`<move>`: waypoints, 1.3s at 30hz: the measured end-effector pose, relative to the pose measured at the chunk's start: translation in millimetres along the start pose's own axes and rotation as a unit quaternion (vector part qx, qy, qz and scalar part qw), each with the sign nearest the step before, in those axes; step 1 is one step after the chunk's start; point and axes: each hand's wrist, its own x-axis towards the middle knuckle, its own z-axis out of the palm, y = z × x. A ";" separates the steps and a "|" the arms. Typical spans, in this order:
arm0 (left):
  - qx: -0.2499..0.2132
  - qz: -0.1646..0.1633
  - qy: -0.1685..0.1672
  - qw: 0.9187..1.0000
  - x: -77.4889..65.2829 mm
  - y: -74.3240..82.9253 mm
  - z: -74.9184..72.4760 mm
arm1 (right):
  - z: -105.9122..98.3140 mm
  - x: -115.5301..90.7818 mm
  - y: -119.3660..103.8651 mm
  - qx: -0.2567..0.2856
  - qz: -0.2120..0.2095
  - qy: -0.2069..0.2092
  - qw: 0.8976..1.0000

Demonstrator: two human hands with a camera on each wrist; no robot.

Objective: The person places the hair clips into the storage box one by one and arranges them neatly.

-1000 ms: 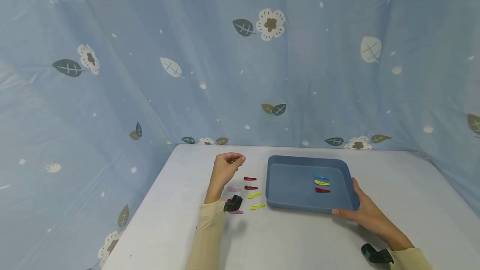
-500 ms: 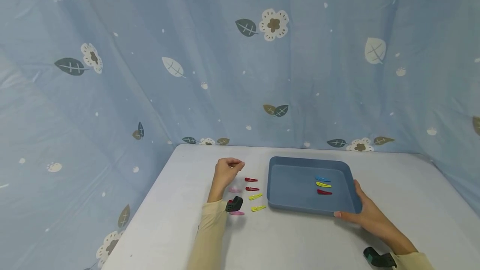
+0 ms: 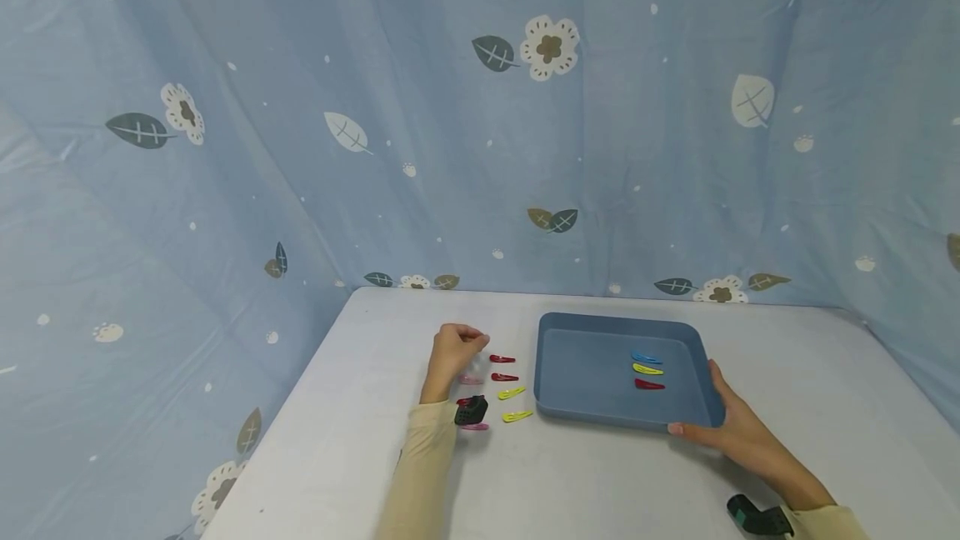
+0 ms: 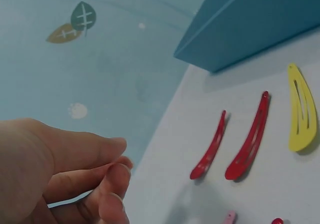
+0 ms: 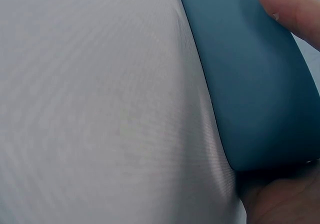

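Nearest, toward the lower right, a beige right sleeve and a black wrist device lie over the white counter. Beyond them the right hand grips the near right corner of a blue rectangular tray; its thumb presses the near wall and its other fingers lie along the right side. Whether that corner is lifted off the counter cannot be told.

On the left, another beige sleeve with a black device reaches toward the counter's far edge. Just right of it lie loose snap hair clips, nearest a pink clip, then a yellow clip, a red clip partly hidden by the device, a second yellow clip, a paler pink clip and two red clips, one nearer than the other.

The left hand hovers just left of these two red ones, apart from them; its fingers are curled and closed toward the thumb.

Inside the tray, near its right wall, lie three clips: red, then yellow, then blue. Behind the counter's far edge hangs a blue curtain printed with leaves and flowers.
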 end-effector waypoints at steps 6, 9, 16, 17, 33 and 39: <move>0.023 -0.027 -0.010 0.999 0.2 -3.5 4.7 | 0.7 -0.5 -0.6 0.001 -0.001 0.001 1.000; 0.040 -0.044 -0.012 0.998 -0.8 -3.6 6.5 | 0.9 -0.6 -0.9 -0.002 0.001 0.002 1.000; 0.077 -0.063 -0.012 0.995 -3.3 -2.0 10.0 | 1.4 -0.5 -0.8 0.002 -0.002 0.003 1.000; 0.081 -0.063 -0.013 0.995 -3.5 -2.0 10.7 | 1.4 -0.4 -0.8 0.002 -0.002 0.004 1.000; 0.116 -0.085 -0.008 0.990 -6.1 -1.2 23.4 | 0.5 -0.5 -0.2 0.004 0.000 0.000 1.000; 0.126 -0.079 -0.011 0.989 -7.6 1.2 25.1 | 0.2 -1.0 -0.5 0.008 -0.003 0.000 1.000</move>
